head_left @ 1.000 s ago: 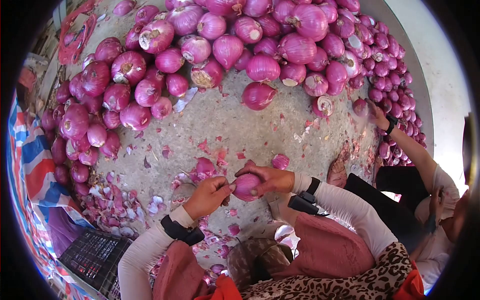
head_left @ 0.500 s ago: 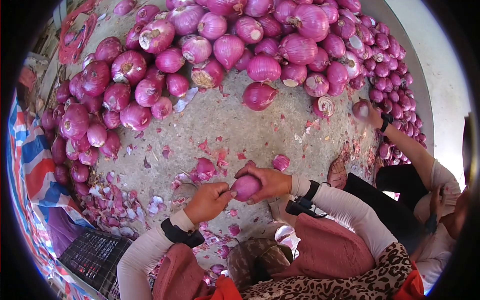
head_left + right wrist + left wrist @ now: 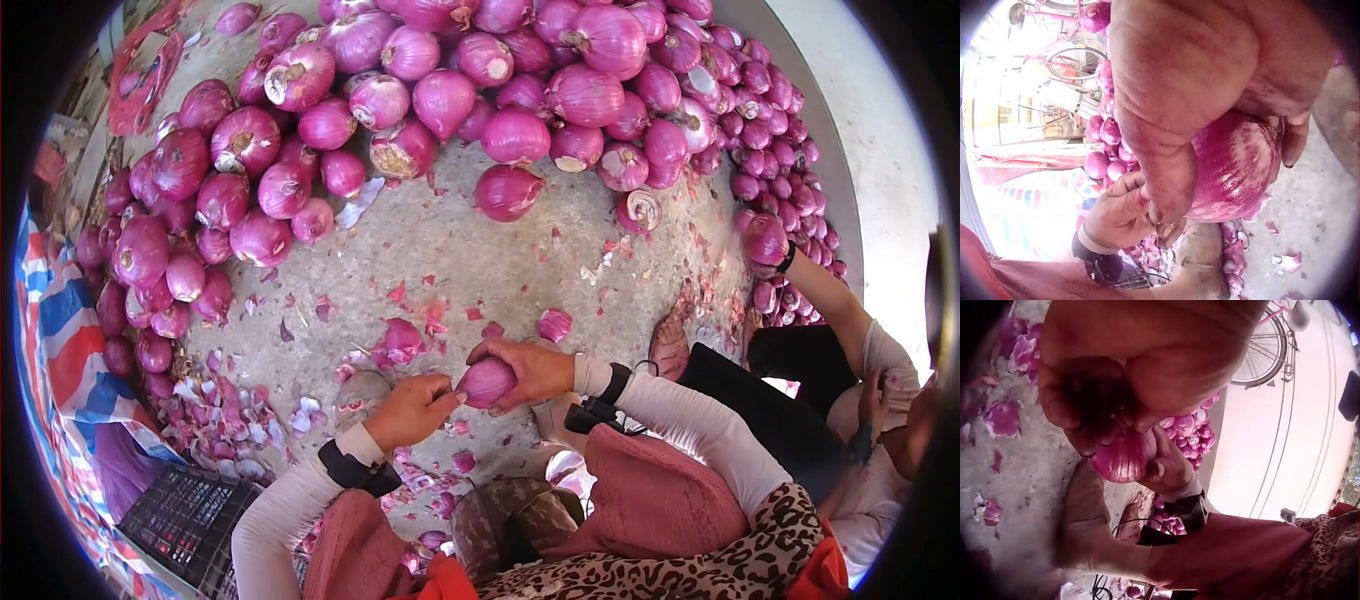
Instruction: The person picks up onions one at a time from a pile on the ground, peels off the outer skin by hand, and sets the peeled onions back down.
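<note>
A purple-red onion (image 3: 487, 383) is held between the two hands above the floor. The right hand (image 3: 532, 371) grips it from its right side, thumb below and fingers over the top. At its left end the left hand (image 3: 409, 408) touches it with thumb and fingertips, fingers curled. In the left wrist view the onion (image 3: 1124, 456) shows under the curled fingers of the left hand (image 3: 1147, 359). The right wrist view has the onion (image 3: 1233, 167) under the right hand (image 3: 1191, 69), with the left hand (image 3: 1122, 215) beyond.
A large heap of onions (image 3: 515, 136) curves across the far floor. Loose skins (image 3: 215, 412) lie at the left, by a black crate (image 3: 185, 520) and a striped sheet (image 3: 75, 350). Another person's hand (image 3: 770, 268) at the right holds an onion (image 3: 765, 239).
The left hand's fingers have shifted slightly at the onion's end, and the onion has turned a little in the right hand. The other person's onion has come nearer. The head view has shifted slightly.
</note>
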The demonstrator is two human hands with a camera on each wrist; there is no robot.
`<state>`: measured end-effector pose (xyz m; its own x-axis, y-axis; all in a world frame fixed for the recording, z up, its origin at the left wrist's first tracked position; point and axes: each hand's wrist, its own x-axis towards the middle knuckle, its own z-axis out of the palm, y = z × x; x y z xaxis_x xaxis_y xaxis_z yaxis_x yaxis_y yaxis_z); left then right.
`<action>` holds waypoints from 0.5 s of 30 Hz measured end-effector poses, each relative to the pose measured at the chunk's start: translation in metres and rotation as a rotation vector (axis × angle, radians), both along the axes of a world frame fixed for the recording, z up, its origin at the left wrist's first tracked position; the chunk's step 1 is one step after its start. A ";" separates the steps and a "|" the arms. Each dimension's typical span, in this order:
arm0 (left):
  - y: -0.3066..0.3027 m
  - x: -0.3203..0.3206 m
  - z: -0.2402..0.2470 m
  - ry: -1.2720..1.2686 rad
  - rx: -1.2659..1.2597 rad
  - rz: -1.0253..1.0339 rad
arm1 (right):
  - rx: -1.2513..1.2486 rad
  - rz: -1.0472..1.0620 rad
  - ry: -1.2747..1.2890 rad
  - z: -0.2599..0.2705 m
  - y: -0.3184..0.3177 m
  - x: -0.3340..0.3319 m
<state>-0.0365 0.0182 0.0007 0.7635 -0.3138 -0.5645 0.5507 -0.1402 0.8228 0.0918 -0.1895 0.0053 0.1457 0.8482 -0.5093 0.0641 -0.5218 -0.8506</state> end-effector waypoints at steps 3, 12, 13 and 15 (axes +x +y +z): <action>0.001 -0.002 -0.006 0.008 -0.029 0.016 | 0.012 -0.024 -0.017 -0.002 -0.003 0.000; 0.029 -0.020 -0.028 -0.222 0.385 -0.021 | -0.043 -0.131 -0.026 -0.012 -0.036 0.006; 0.032 -0.025 -0.033 -0.204 0.429 0.002 | -0.051 -0.172 0.015 -0.009 -0.039 0.009; 0.035 -0.032 -0.043 -0.242 0.475 0.040 | -0.134 -0.294 0.078 -0.003 -0.055 0.020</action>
<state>-0.0682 0.0533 -0.0428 0.8955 -0.0350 -0.4436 0.3655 -0.5110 0.7780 0.1121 -0.2445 0.0023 0.3305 0.6998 -0.6332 -0.1692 -0.6161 -0.7692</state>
